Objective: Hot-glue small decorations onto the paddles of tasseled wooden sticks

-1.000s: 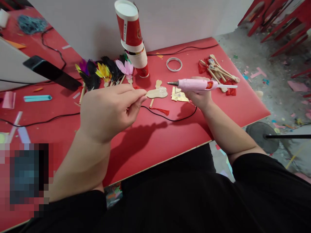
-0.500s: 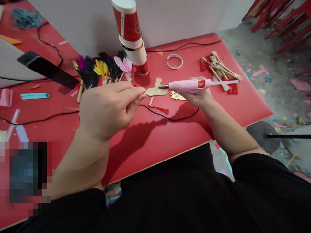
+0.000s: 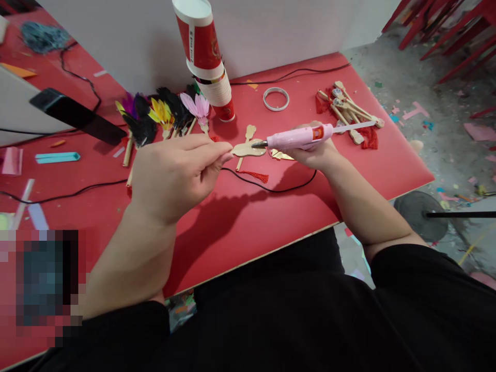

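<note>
Pinched by one end in my left hand (image 3: 174,181) is a flat, pale gold, rounded piece (image 3: 242,150), held level above the table. My right hand (image 3: 315,152) is wrapped round a pink hot glue gun (image 3: 294,138), a white glue stick (image 3: 354,126) poking out of its back. Its metal nozzle lies over the gold piece near the right end; whether they touch I cannot tell. Below lies a wooden stick (image 3: 251,132) with a leaf-shaped top and a red tassel (image 3: 253,176). A gold piece (image 3: 282,155) rests partly behind the glue gun.
Stacked red paper cups (image 3: 201,46) stand by the wall, beside several feathered sticks (image 3: 160,119). A roll of tape (image 3: 276,98) and a pile of tasselled sticks (image 3: 351,111) lie farther right. A black cord (image 3: 271,190) crosses the red table (image 3: 240,237). A black device (image 3: 77,113) leans at left.
The glue gun's nozzle has dipped and shifted slightly left over the gold piece, while its back end has risen. My left hand keeps its pinch almost unmoved.
</note>
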The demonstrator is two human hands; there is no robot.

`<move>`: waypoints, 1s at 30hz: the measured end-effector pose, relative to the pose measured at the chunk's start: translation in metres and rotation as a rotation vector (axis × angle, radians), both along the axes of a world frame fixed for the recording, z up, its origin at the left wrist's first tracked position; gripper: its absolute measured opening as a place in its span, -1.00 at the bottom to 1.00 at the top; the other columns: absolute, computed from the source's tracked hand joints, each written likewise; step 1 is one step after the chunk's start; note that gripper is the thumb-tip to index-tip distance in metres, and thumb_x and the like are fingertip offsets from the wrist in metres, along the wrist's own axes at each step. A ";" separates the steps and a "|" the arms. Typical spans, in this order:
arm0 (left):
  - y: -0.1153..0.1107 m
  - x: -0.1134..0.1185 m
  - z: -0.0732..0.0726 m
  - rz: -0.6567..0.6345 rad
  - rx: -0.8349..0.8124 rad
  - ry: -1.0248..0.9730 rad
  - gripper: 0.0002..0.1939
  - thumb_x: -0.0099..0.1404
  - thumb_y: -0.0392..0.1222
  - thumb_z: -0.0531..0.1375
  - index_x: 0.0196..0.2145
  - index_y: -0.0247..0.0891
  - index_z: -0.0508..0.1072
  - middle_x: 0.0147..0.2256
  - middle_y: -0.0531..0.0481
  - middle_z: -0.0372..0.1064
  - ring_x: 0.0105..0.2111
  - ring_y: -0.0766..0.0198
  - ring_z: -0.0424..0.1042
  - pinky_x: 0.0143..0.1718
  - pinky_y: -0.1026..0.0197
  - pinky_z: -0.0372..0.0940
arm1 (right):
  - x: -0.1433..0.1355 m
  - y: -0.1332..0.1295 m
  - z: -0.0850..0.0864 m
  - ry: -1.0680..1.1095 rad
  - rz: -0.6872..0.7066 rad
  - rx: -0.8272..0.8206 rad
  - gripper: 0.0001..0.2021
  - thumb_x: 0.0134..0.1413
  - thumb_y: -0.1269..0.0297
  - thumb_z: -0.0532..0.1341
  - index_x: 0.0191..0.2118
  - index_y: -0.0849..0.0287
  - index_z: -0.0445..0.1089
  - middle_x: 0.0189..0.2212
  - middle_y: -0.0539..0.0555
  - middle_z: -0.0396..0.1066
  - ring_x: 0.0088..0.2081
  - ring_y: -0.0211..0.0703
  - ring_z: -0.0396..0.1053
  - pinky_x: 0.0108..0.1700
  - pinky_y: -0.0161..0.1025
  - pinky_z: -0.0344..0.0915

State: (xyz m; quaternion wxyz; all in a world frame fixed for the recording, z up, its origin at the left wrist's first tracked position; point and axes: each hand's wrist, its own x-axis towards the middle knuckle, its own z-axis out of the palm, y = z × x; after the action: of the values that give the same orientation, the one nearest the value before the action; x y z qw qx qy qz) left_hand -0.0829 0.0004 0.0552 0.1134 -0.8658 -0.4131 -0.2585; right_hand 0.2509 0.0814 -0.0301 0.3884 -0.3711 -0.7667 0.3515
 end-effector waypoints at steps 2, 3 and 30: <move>0.000 -0.001 0.000 -0.002 0.006 -0.002 -0.69 0.79 -0.02 0.21 0.05 -0.02 0.79 -0.16 0.03 0.83 -0.24 0.14 0.73 -0.37 0.04 0.30 | 0.002 0.001 0.001 -0.036 0.011 0.009 -0.49 0.29 -0.34 0.55 -0.14 0.06 0.77 -0.31 0.17 0.72 -0.19 0.13 0.67 -0.20 -0.08 0.67; 0.000 -0.002 0.000 -0.016 0.021 -0.025 -0.70 0.78 -0.03 0.22 0.05 -0.03 0.80 -0.17 0.03 0.83 -0.25 0.15 0.72 -0.38 0.04 0.30 | 0.002 0.001 0.001 -0.061 0.035 0.019 -0.54 0.32 -0.29 0.53 -0.15 0.05 0.77 -0.33 0.15 0.71 -0.24 0.08 0.64 -0.24 -0.11 0.62; -0.003 -0.013 0.013 0.118 -0.040 0.100 -0.61 0.79 0.07 0.16 0.06 0.03 0.82 -0.06 0.04 0.86 -0.23 0.09 0.69 -0.38 -0.04 0.13 | -0.020 -0.013 -0.006 0.278 0.130 -0.419 -0.45 0.23 -0.30 0.64 -0.01 0.05 0.62 -0.49 -0.14 0.27 -0.57 -0.29 0.11 -0.57 -0.25 0.21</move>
State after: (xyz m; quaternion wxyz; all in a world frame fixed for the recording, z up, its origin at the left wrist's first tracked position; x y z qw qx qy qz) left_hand -0.0961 -0.0029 0.0680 0.1318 -0.8539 -0.4622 -0.1996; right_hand 0.2304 0.0687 -0.0360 0.3812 -0.3417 -0.6387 0.5745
